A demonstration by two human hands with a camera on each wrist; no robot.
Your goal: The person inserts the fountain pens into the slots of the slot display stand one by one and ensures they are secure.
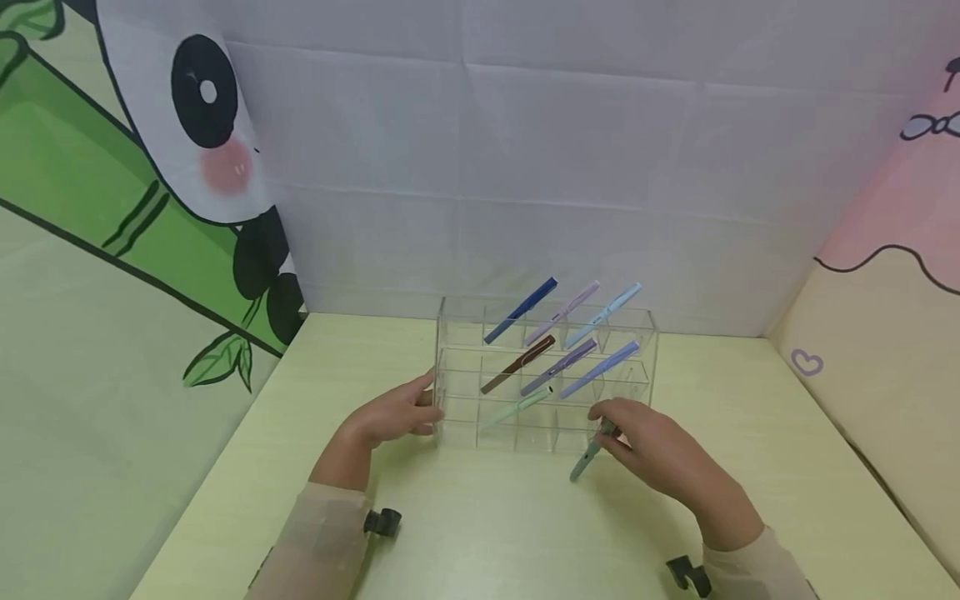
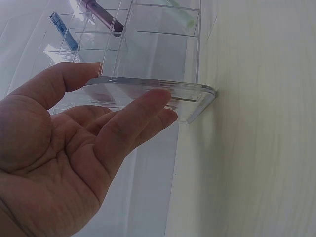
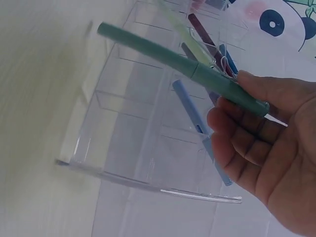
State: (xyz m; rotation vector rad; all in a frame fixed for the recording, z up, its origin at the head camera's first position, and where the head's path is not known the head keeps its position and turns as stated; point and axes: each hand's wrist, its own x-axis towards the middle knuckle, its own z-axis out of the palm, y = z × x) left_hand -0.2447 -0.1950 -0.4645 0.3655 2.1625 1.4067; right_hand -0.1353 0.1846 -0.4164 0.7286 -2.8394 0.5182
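Observation:
A clear acrylic pen holder (image 1: 459, 430) with stepped rows of compartments stands near the back of the table. My left hand (image 1: 395, 412) is at its left side. In the left wrist view, the thumb (image 2: 79, 76) lies at the panel edge, with fairly straight fingers (image 2: 143, 111) along the outer face. My right hand (image 1: 651, 442) pinches a dark green pen (image 3: 148, 52) near one end, in front of the holder's right part. The pen slants, its free end pointing down toward the table. A light green pen (image 1: 517, 407) leans in the front row.
The middle row holds a brown pen (image 1: 517, 365), a purple pen (image 1: 558, 367) and a periwinkle pen (image 1: 600, 370). Behind them lean a dark blue pen (image 1: 521, 311), a lilac pen (image 1: 562, 314) and a light blue pen (image 1: 603, 316). A white cloth wall (image 1: 525, 167) rises behind.

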